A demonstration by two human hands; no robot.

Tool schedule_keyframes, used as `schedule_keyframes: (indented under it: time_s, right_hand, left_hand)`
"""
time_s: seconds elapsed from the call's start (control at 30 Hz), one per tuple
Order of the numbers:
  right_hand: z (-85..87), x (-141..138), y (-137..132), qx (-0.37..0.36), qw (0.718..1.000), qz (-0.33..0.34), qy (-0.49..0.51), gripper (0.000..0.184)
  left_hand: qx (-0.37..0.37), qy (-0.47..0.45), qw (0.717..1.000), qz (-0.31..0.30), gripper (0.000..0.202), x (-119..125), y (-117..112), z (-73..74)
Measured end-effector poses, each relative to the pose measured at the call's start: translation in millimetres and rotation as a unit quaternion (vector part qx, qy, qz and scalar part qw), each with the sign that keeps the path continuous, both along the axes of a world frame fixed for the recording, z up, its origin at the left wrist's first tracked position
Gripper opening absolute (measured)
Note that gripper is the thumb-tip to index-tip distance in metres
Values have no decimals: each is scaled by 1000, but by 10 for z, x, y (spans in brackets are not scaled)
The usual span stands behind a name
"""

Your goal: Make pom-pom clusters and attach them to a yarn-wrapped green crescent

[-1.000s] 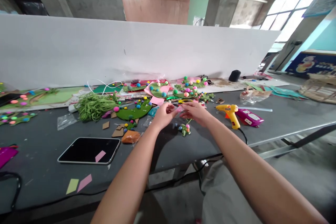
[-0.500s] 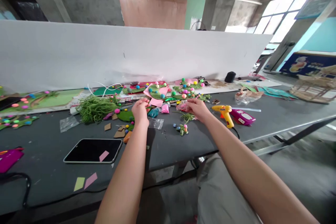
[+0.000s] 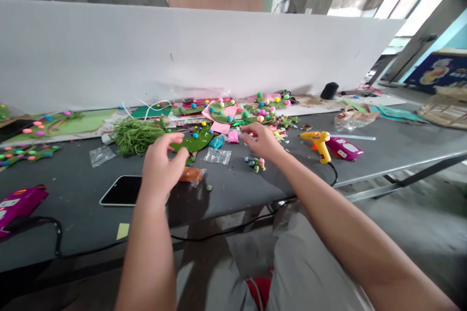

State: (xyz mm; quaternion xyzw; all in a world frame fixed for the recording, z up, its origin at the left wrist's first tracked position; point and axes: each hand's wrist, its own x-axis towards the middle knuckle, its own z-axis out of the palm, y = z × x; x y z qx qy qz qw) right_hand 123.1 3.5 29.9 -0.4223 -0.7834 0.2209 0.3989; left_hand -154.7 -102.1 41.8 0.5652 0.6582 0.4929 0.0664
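My left hand [image 3: 164, 163] is raised over the table with its thumb and fingers apart and nothing between them. Below it are the black phone [image 3: 122, 190], partly covered by my wrist, and an orange packet [image 3: 191, 174]. My right hand [image 3: 263, 140] is farther back, its fingers bent around a small pink plastic packet [image 3: 249, 135] that they mostly hide. Just left of those fingers lie a bright pink packet [image 3: 233, 136] and a teal packet [image 3: 218, 142]. A green leaf-shaped felt piece [image 3: 199, 141] with pom-poms sits between my hands.
Green yarn [image 3: 134, 135] is heaped at left. A yellow glue gun [image 3: 318, 142] lies by a magenta power strip [image 3: 345, 148] at right; another magenta strip [image 3: 22, 206] is at left. A white board [image 3: 204, 53] stands behind. A black cable [image 3: 207, 238] hangs below the table's front edge.
My left hand has opened and drawn back leftward toward the phone. My right hand has shifted slightly left with the view. The camera has tilted down.
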Motion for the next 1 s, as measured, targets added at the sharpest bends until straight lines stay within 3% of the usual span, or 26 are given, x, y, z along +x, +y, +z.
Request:
schedule_keyframes:
  time_s: [0.07,0.13,0.23,0.33,0.43,0.53,0.63,0.7,0.83,1.0]
  right_hand:
    - [-5,-27,-21,36,999,8,-34,19]
    - [-22,-22,-17,38,998,5,-47,18]
    - [-25,19,-7,24,998,-3,-65,19]
    - [4,70,-4,-3,998,-13,-68,26]
    - [17,114,9,-19,997,-20,-66,31]
    - [11,131,24,-40,999,0,-36,27]
    - [22,113,8,-68,994,89,6,22]
    - [37,93,-19,-80,985,152,27,22]
    - [27,76,-43,-96,976,186,57,24]
    - [-59,100,-8,-103,976,180,72,27]
  left_hand:
    - [-151,212,965,-19,46,-121,-182,13]
    - [-213,333,917,-59,54,-167,-251,37]
    - [-269,412,864,-108,62,-110,-211,34]
    - [-308,438,837,-109,53,4,-137,-42]
    - [-289,420,855,-100,34,103,-105,-123]
    - [-219,367,899,-89,21,217,-60,-139]
    - [-146,277,947,-74,25,382,71,-114]
    - [-124,211,964,-107,30,503,203,-107]
    - [-73,127,970,-195,34,688,479,-185]
    - [-22,75,967,-241,38,769,647,-390]
